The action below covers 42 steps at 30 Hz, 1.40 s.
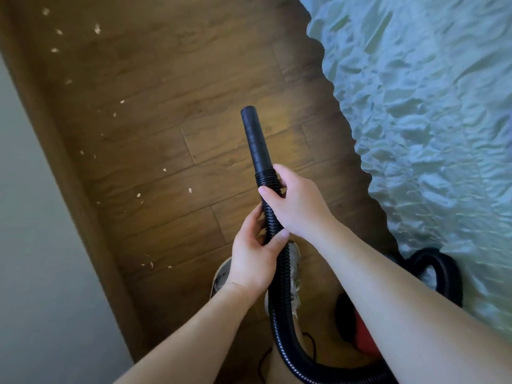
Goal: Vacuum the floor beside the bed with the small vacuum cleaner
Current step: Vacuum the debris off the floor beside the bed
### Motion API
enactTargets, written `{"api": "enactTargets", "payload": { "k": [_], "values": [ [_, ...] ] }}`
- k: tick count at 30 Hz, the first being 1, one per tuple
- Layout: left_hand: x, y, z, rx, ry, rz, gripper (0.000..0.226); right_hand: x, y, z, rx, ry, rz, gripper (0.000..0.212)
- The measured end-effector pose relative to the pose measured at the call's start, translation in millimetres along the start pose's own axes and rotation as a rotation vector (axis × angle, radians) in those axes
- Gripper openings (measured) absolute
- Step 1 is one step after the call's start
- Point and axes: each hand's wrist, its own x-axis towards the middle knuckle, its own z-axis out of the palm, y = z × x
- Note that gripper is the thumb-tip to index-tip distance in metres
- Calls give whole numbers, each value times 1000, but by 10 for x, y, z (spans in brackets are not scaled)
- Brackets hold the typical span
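Looking down past my arms, I am seeing the bed filling the side beyond the hose, its pale crumpled cover hanging down toward the wooden floor. The floor strip is running between the bed and a brown baseboard, and pale crumbs are lying scattered on the baseboard side of the hose, most of them well ahead of the nozzle. The small vacuum cleaner, red and black, is sitting behind the hose, close against the bed and partly hidden by my right arm.

I am judging this as the readying step: the ribbed hose is lifted and the nozzle is pointing up and forward, clear of the floor. The next move is calling for tipping the nozzle down and steering it toward the crumbs.

My right hand is wrapped closed around the hose just below the nozzle collar. My left hand is curled closed around the hose lower down, thumb pressing its ribs.
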Motion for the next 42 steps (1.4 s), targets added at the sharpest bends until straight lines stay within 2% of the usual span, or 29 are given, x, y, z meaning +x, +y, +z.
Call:
{"api": "enactTargets", "payload": {
  "k": [3,7,11,16,19,28,35,42],
  "values": [
    [47,-23,-80,-50,58,-12,68,145,-92,98,-31,-65,-53,51],
    [53,-122,-197,-104,124,-43,69,309,-158,296,-92,-144,-125,60],
    [16,-255,-333,-179,175,-104,74,436,-212,507,-131,-217,-166,60],
    [-78,-442,-437,-261,252,-146,65,548,-338,746,-214,-280,-182,59],
    [-107,-563,-460,-314,300,-151,61,561,-383,911,-264,-334,-176,58],
    [-35,-789,-581,-487,368,-168,55,553,-437,1301,-381,-381,-173,38],
    [48,-988,-570,-568,396,-207,55,533,-233,1537,-402,-437,-118,48],
    [271,-1142,-678,-696,390,-252,53,593,-48,1778,-388,-444,-59,50]
  ]
}}
